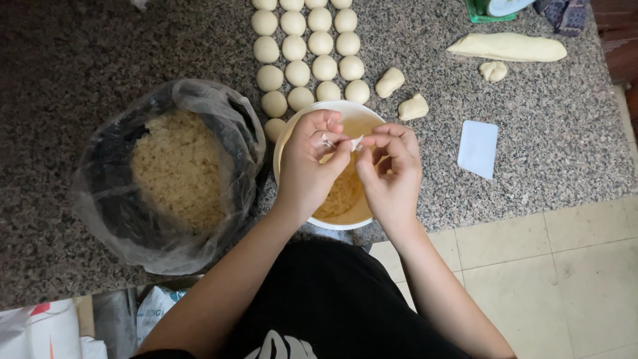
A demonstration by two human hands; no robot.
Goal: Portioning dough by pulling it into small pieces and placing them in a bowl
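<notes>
While pinched between both hands point(352, 163), dough scrap point(357, 141) crosswise.

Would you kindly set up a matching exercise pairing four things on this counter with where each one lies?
Things:
1. white bowl
2. plastic bag of crumbs
3. white scraper card
4. long dough log

Places:
A. far right of the counter, near the top edge of the view
B. directly under both hands
C. left of the bowl
D. right of the bowl, flat on the granite

Pairs: 1-B, 2-C, 3-D, 4-A
</notes>
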